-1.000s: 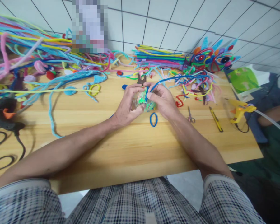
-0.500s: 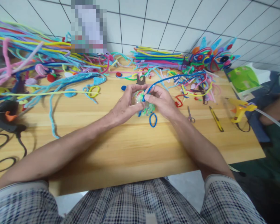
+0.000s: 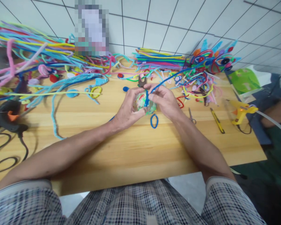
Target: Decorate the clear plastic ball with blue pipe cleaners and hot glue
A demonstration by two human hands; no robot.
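A clear, rounded object with green and red bits showing in it (image 3: 140, 102) sits between my hands above the table; its exact kind is unclear. My left hand (image 3: 128, 107) grips its left side, thumb below and fingers above. A blue pipe cleaner (image 3: 168, 77) runs across the front of the object, and its long free end reaches up to the right. My right hand (image 3: 165, 98) pinches this pipe cleaner close to the object. Just below lies a small blue pipe cleaner loop (image 3: 151, 121). Dark plier jaws (image 3: 142, 82) show behind my fingers.
Scissors (image 3: 192, 117), a yellow utility knife (image 3: 217, 121) and a yellow glue gun (image 3: 242, 112) lie to the right. Pipe cleaner bundles (image 3: 159, 59) line the back. A black glue gun (image 3: 6, 117) with its cable is at left. Another person's arm (image 3: 275, 114) shows at far right.
The blue pipe cleaner now stands across the object's front, and its free end has straightened up and right. A blue end now shows beside my left wrist. My hands stay nearly in place.
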